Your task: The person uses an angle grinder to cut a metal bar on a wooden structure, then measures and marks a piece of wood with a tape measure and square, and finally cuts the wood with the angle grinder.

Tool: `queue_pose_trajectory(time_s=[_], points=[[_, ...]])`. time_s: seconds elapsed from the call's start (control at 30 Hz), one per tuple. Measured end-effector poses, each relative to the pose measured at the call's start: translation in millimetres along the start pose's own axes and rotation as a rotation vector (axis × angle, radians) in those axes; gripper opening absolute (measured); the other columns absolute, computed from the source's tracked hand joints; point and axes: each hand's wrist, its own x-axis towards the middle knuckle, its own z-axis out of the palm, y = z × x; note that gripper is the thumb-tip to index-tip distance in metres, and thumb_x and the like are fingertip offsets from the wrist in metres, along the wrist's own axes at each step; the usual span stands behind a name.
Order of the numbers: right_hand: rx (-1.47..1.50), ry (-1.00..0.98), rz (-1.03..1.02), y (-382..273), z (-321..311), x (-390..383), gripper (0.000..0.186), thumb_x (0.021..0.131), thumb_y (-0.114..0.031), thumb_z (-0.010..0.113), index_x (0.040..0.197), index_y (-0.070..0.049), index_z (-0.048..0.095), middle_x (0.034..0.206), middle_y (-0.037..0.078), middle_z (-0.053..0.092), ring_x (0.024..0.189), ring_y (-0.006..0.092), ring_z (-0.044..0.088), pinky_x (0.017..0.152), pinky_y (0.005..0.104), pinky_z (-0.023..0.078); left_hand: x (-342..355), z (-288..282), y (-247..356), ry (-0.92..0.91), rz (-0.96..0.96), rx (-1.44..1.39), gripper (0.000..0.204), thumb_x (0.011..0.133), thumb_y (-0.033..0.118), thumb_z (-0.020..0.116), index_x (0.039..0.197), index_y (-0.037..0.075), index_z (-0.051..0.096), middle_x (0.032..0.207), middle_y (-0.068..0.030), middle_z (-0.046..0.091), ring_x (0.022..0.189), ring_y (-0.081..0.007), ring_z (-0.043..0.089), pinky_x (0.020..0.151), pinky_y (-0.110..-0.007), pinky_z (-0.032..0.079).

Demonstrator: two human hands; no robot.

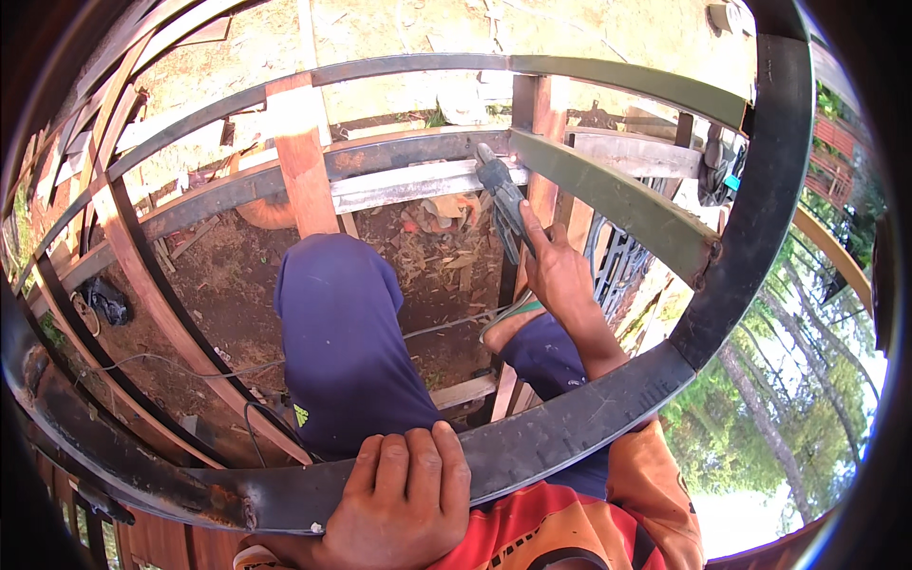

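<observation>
Metal bar (579, 418), the dark one nearest to the body, lies under the left hand (404, 494) in the head view; the fingers bend over it, but whether they grip it I cannot tell. Beyond this bar, the right hand (560, 275) is closed around a grey tool (502, 190), whose tip is near the green bar (617, 199).

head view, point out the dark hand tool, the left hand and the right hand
Dark hand tool (505, 192): head view, middle of its body.
Right hand (563, 274): head view, back of the hand.
Left hand (404, 496): head view, back of the hand.
</observation>
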Motion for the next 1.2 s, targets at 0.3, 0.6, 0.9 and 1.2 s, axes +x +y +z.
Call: queue_pose_trajectory(time_s=[0.3,0.6,0.9,1.2], points=[[-0.006,0.02,0.008,6,0,5,0.083,0.086,-0.008,0.068,0.159,-0.022,0.032,0.115,0.031,0.058,0.081,0.0496,0.068,0.07,0.0563,0.057,3,3,-4,0.005,0.005,-0.017,0.037,0.088,0.015,0.057,0.118,-0.006,0.064,0.104,-0.0162,0.063,0.093,-0.0274,0.062,0.085,-0.039,0.056],[0.01,0.046,-0.014,8,-1,7,0.081,0.086,-0.008,0.065,0.158,-0.022,0.033,0.113,0.033,0.059,0.08,0.0493,0.068,0.069,0.0544,0.058,3,5,-4,0.031,0.003,-0.003,0.035,0.089,0.014,0.057,0.117,-0.006,0.064,0.103,-0.016,0.062,0.091,-0.0273,0.062,0.084,-0.038,0.056],[0.037,0.017,0.015,9,-2,7,0.079,0.087,-0.009,0.069,0.157,-0.018,0.035,0.121,0.033,0.058,0.086,0.0506,0.067,0.074,0.0553,0.057,3,6,-5,0.047,0.008,0.014,0.035,0.088,0.015,0.058,0.115,-0.005,0.065,0.103,-0.0155,0.062,0.091,-0.0268,0.062,0.085,-0.038,0.056],[0.04,0.008,0.016,10,-3,8,0.08,0.086,-0.008,0.068,0.158,-0.014,0.034,0.114,0.032,0.059,0.087,0.0496,0.068,0.075,0.0534,0.057,0,7,-4,0.037,0.008,0.012,0.036,0.088,0.017,0.059,0.115,-0.006,0.065,0.102,-0.0151,0.063,0.093,-0.0266,0.062,0.086,-0.038,0.055]])
